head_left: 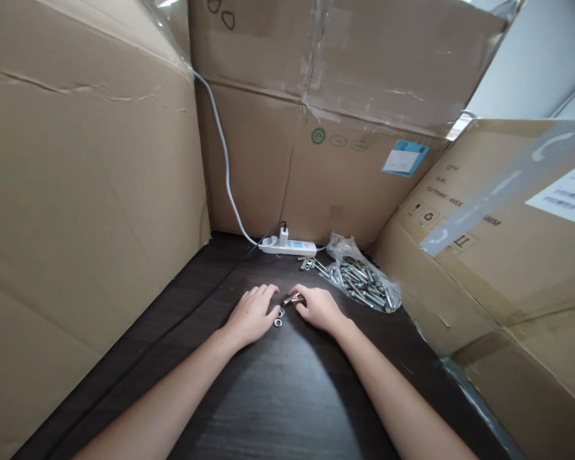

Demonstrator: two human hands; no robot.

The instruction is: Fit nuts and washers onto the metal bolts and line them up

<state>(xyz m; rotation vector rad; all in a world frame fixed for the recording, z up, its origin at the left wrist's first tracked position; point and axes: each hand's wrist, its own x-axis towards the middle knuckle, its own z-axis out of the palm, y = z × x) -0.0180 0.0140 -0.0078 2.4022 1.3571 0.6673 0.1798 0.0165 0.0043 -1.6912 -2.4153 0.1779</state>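
My left hand (pixel 253 314) rests on the dark tabletop, fingers curved and thumb apart from them, with nothing visible between. Close to its thumb tip lie a ring-shaped washer or nut (pixel 278 323) and another small metal ring (pixel 281 314). Opposite it, the thumb and fingers of my right hand (pixel 320 308) close around short, shiny metal bolt pieces (pixel 292 299). Their exact shape is partly covered by the fingertips. Beyond the right hand, a clear plastic bag (pixel 335 246) holds many bolts (pixel 364 281). Several loose bolts and rings (pixel 309 263) lie by its mouth.
A white power strip (pixel 287 246) with a plugged-in charger (pixel 283 236) lies at the back, fed by a white cable (pixel 226 153). A thin black cable (pixel 206 297) crosses the left side. Cardboard boxes stand left (pixel 91 179), behind (pixel 249 160) and right (pixel 489 281).
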